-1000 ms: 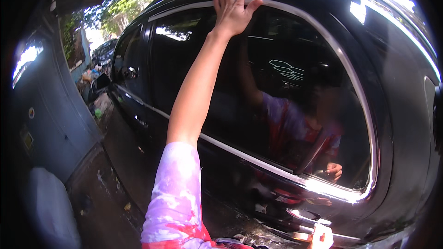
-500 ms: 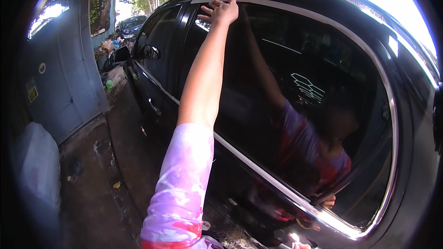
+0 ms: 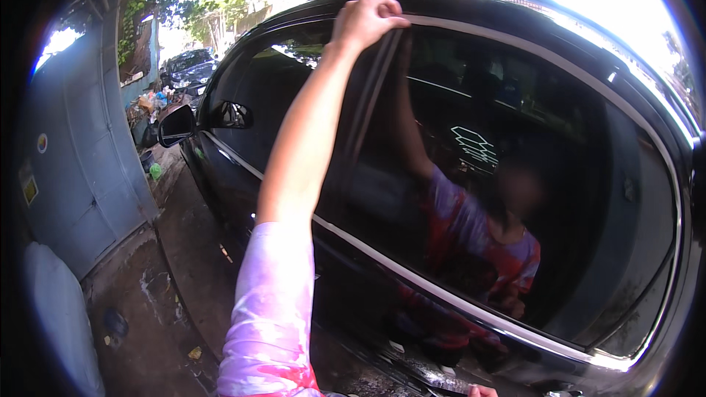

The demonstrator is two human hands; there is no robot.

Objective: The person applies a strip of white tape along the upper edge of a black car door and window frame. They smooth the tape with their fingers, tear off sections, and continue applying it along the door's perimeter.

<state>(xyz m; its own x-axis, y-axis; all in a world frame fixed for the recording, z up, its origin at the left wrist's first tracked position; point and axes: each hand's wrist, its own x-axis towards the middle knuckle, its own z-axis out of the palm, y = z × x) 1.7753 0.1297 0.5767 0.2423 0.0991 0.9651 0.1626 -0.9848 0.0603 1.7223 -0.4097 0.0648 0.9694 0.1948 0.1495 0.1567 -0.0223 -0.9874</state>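
Observation:
My left arm stretches up across the side of a black car (image 3: 353, 198). At the top edge of the rear side window (image 3: 566, 176), my left hand (image 3: 368, 20) is closed, thumb and fingers pinched together. Its fingertips meet the end of the pale trim strip (image 3: 471, 26) above the glass; whatever lies between them is too small to make out. Only a bit of my right hand (image 3: 482, 391) shows at the lower edge, near the car's lower side, and its fingers are mostly hidden. The dark glass mirrors my raised arm and tie-dyed shirt.
A side mirror (image 3: 176, 126) sticks out toward the front of the car. On the left stand a grey metal door (image 3: 81, 169) and a pale, rounded covered object (image 3: 59, 316). Litter (image 3: 152, 101) lies beyond the mirror, with another dark car (image 3: 187, 70) farther off.
My left hand has gone from spread fingers to a pinch at the top of the window. The view has shifted, and less of my right hand shows at the lower edge.

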